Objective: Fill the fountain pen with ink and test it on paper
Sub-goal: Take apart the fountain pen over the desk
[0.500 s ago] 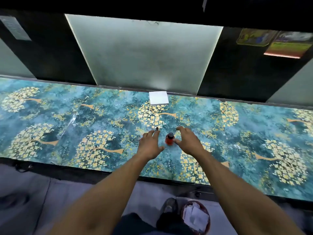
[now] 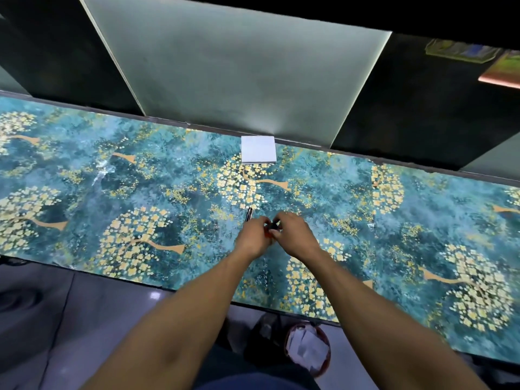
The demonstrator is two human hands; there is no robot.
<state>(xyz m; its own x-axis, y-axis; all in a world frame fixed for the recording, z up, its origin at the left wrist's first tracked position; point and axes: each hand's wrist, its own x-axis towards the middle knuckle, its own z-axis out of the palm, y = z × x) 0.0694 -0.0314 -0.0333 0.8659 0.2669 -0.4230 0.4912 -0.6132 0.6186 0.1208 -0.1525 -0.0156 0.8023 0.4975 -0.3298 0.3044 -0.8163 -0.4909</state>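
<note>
A small red ink bottle (image 2: 267, 234) with a black cap (image 2: 272, 226) stands on the patterned table, mostly hidden between my hands. My left hand (image 2: 254, 237) grips the bottle's body. My right hand (image 2: 292, 235) has its fingers curled round the black cap. A black fountain pen (image 2: 249, 214) lies on the table just beyond my left hand, pointing away from me. A white pad of paper (image 2: 258, 150) sits at the table's far edge, straight ahead.
The long table (image 2: 140, 192) carries a teal cover with gold trees. Behind it stand a pale panel (image 2: 225, 74) and dark walls. On the floor near my feet is a round bin (image 2: 308, 350) holding crumpled paper.
Both hands have closed in from either side of the bottle. The left now grips its body and the right holds its cap.
</note>
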